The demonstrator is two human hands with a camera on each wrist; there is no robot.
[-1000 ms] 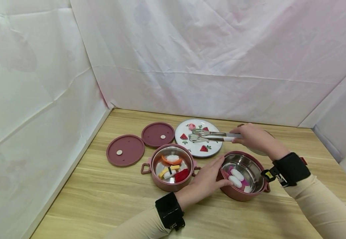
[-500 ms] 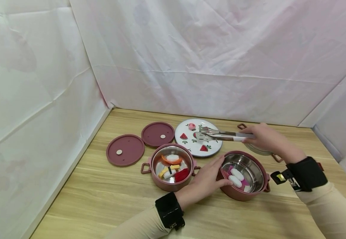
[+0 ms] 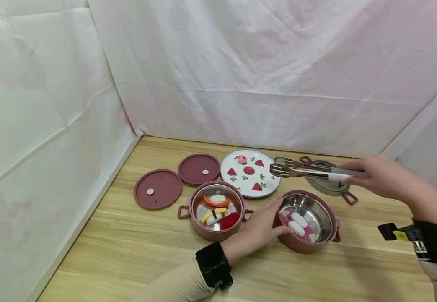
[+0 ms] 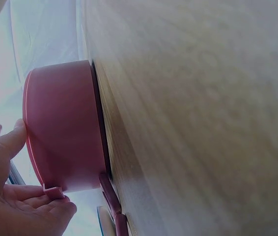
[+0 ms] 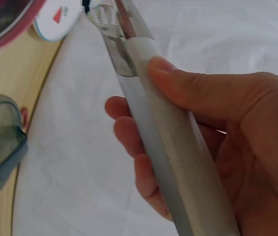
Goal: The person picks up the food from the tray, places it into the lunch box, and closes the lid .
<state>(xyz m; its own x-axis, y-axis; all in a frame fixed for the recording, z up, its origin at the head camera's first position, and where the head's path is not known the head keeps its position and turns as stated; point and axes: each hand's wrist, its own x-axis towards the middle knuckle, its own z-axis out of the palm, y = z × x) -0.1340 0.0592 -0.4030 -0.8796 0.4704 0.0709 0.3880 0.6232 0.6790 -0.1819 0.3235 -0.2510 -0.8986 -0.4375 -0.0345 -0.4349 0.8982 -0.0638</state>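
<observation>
My right hand grips metal serving tongs by their pale grey handles; fingers and thumb wrap them in the right wrist view. The slotted tips hang in the air by the plate's right edge, slightly apart with nothing between them. My left hand holds the right-hand pink pot, thumb at the rim and fingers curled at its side handle. Two white pieces of toy sushi with pink parts lie inside that steel-lined pot.
A matching pot on the left holds several toy sushi pieces. Behind it are two maroon round lids and a white fruit-patterned plate. A grey lid-like piece with two brown handles lies back right. White cloth walls surround the table.
My right hand has carried the tongs rightward, from over the plate to its right edge, uncovering the grey lid-like piece. The left hand and both pots have stayed put.
</observation>
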